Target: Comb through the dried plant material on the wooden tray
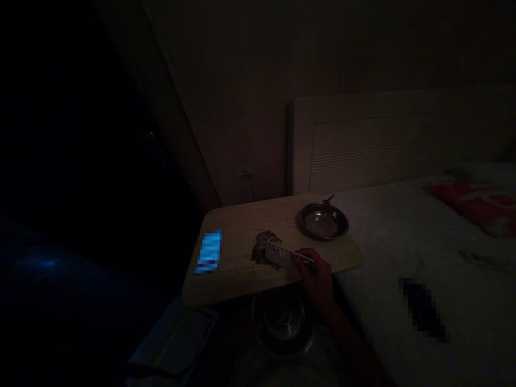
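My right hand [316, 274] is closed around the end of a pale flat piece with a row of slots along its upper edge [287, 253]. Its far end touches a loose pile of small dark grains, perhaps seeds [264, 242], on the wooden tabletop [234, 282]. Just below the table's near edge is a round bowl [308, 336], dim, with something light or shiny inside. By the bowl's left rim, a faint reddish shape may be my left hand [246, 322]; darkness hides its fingers.
A shallow metal bowl [324, 221] stands at the table's back right, a small dark object [329, 199] behind it. At left lies a lit phone [208, 251]. A bed [387, 236] adjoins the right side, with a dark blurred object [423, 309] on it. A wall socket [245, 170] is behind.
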Motion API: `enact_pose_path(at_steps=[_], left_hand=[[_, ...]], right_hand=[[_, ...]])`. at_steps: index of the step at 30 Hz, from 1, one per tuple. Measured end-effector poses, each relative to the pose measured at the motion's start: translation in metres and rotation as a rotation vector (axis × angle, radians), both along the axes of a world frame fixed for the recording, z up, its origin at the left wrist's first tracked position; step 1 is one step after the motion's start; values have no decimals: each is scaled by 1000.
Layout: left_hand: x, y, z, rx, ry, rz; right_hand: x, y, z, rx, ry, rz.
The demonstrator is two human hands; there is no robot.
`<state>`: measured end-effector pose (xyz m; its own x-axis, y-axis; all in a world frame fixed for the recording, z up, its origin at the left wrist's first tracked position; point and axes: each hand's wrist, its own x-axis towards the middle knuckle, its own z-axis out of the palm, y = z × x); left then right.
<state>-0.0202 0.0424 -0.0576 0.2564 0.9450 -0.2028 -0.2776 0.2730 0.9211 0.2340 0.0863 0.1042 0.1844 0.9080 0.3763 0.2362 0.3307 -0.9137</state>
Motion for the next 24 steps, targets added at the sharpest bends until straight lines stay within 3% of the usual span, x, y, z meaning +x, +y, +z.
enact_pose_path(at_steps=[5, 9, 12, 24], left_hand=[[6, -3, 19, 12, -35, -27], [11, -9, 39, -33, -76, -83], [13, -10, 44, -29, -83, -103], [5, -4, 10, -18, -73, -106]], right_hand=[[2, 8, 1, 22, 24, -36], [10, 3, 4, 25, 64, -81], [21, -3, 4, -15, 90, -135], [38, -15, 5, -55, 35, -41]])
